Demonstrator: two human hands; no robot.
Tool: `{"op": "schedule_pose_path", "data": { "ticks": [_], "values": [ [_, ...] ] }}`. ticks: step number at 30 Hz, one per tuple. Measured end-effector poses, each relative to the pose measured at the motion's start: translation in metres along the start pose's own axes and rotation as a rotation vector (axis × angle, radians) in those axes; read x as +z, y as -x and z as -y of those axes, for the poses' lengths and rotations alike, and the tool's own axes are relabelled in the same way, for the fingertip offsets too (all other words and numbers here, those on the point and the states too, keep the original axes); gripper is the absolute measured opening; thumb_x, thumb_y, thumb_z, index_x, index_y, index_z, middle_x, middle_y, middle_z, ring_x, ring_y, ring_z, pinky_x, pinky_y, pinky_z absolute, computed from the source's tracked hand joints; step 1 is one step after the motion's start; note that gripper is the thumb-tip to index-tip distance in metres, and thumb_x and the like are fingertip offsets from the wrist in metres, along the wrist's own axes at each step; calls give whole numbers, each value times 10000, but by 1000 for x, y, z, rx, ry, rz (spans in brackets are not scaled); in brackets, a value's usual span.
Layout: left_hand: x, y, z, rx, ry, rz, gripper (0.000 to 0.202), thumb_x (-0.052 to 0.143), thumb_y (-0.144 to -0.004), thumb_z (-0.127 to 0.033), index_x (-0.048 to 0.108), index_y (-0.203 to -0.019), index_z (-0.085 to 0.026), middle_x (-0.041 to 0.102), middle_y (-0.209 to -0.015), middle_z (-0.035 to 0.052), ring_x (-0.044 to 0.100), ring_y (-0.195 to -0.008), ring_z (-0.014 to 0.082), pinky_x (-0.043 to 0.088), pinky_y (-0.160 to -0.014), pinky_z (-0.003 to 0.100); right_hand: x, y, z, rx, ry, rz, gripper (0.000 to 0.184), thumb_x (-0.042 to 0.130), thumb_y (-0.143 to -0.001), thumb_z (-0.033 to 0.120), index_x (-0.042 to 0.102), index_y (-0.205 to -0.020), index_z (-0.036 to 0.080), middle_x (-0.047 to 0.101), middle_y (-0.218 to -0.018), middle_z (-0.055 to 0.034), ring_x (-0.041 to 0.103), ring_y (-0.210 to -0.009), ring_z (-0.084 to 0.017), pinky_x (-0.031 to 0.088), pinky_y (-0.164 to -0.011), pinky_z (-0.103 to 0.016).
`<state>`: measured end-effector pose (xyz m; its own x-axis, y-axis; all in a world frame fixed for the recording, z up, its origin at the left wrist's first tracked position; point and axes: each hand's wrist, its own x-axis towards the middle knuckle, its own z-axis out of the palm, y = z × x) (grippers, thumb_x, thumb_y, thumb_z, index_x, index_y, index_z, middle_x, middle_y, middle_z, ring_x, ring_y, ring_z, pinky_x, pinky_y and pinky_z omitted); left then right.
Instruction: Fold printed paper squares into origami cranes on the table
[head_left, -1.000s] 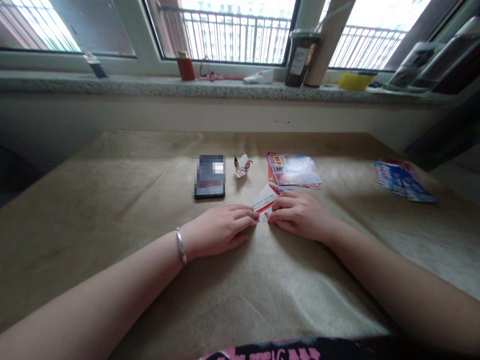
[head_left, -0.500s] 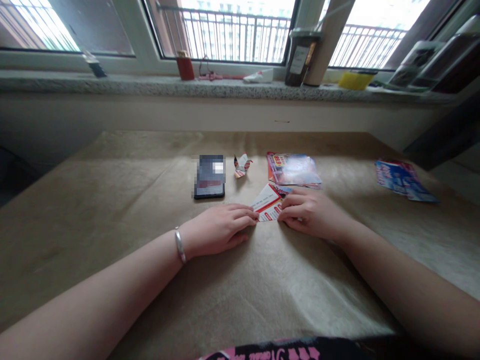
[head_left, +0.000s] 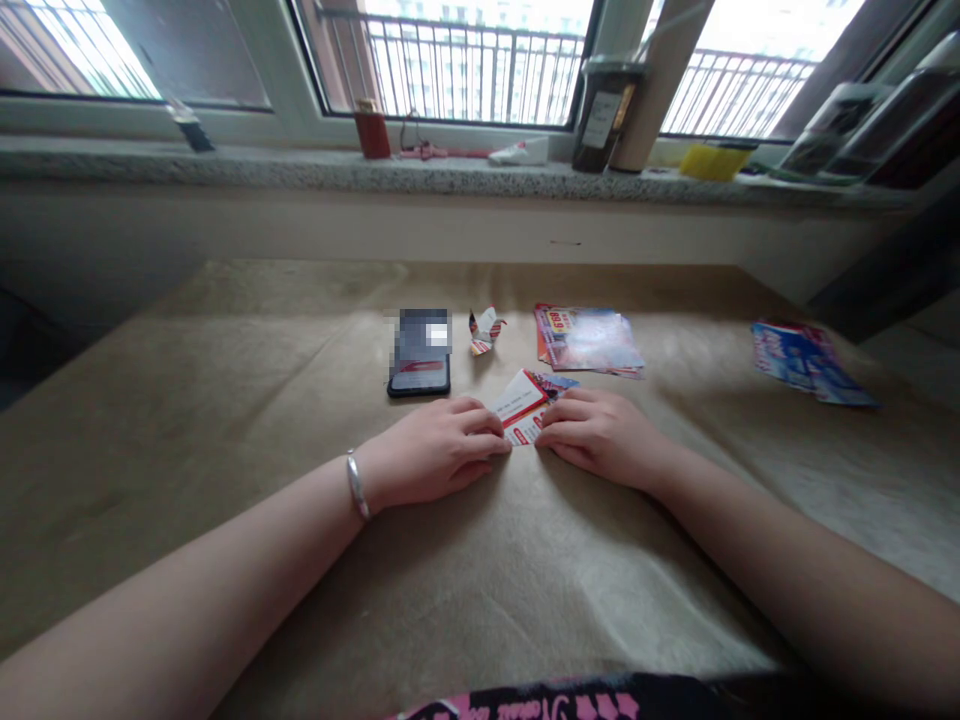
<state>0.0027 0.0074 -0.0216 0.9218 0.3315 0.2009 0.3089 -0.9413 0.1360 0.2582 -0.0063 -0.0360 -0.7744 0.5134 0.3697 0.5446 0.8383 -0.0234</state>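
Observation:
A folded piece of printed paper (head_left: 519,405), white with red bands and a coloured picture at its far right, lies on the table between my hands. My left hand (head_left: 442,447), a silver bracelet on its wrist, has its fingers closed on the paper's left corner. On the right side, my right hand (head_left: 600,435) grips the paper's near edge with bent fingers and covers part of it. Just beyond stands a small origami piece (head_left: 486,332) with upturned points. The undersides of both hands are hidden.
A phone (head_left: 420,355) lies beyond my left hand. Behind my right hand is a stack of glossy leaflets (head_left: 592,340), and more leaflets (head_left: 810,362) lie far right. Bottles and small items stand on the stone windowsill (head_left: 285,172).
My right hand has slid left along the paper's near edge, closer to my left hand. The paper has shifted slightly left. My left hand has barely moved.

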Motion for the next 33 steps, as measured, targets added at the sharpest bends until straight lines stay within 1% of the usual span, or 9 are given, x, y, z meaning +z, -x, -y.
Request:
{"op": "schedule_pose_path", "data": {
  "ticks": [7, 12, 15, 21, 26, 33],
  "values": [
    [0, 0, 0, -24, 8, 18, 243, 496, -885, -212, 606, -1101, -193, 615, -1106, 69, 519, -1020, 207, 468, -878, 357, -7, 0, -3, 3, -1, 56, 206, 488, -885, 215, 687, -831, 220, 666, -846, -28, 553, -807, -170, 416, -720, -292],
    [0, 0, 0, -19, 20, 3, 248, 481, -888, -201, 609, -1100, -191, 621, -1092, 71, 527, -1012, 196, 474, -871, 344, -16, 1, -2, 20, 94, 93, 181, 519, -858, 204, 694, -823, 238, 660, -823, -20, 561, -798, -169, 391, -732, -308],
    [0, 0, 0, -19, 22, 2, 249, 483, -885, -200, 609, -1098, -190, 621, -1084, 72, 531, -1005, 193, 477, -866, 341, -20, 2, -3, 20, 107, 116, 183, 518, -860, 201, 692, -813, 234, 660, -816, -19, 565, -785, -161, 386, -718, -295],
    [1, 1, 1, -22, 20, 1, 241, 480, -890, -205, 606, -1095, -192, 619, -1078, 73, 530, -1006, 197, 475, -861, 340, -22, 6, -4, 31, 91, 135, 187, 509, -859, 187, 677, -783, 219, 654, -813, -19, 573, -753, -138, 364, -635, -258],
    [2, 2, 2, -26, 33, -2, 235, 471, -897, -207, 611, -1085, -197, 621, -1060, 71, 538, -990, 191, 476, -856, 333, -24, 9, -7, 52, 80, 172, 168, 522, -844, 169, 672, -797, 229, 658, -828, -1, 572, -745, -131, 366, -630, -256],
    [3, 3, 3, -26, 20, 2, 235, 432, -920, -221, 626, -1047, -181, 627, -1043, 73, 536, -986, 192, 479, -859, 334, -23, 11, -8, 66, 34, 155, 182, 528, -820, 132, 678, -782, 227, 669, -848, -1, 583, -766, -126, 398, -652, -252]
  ]
}}
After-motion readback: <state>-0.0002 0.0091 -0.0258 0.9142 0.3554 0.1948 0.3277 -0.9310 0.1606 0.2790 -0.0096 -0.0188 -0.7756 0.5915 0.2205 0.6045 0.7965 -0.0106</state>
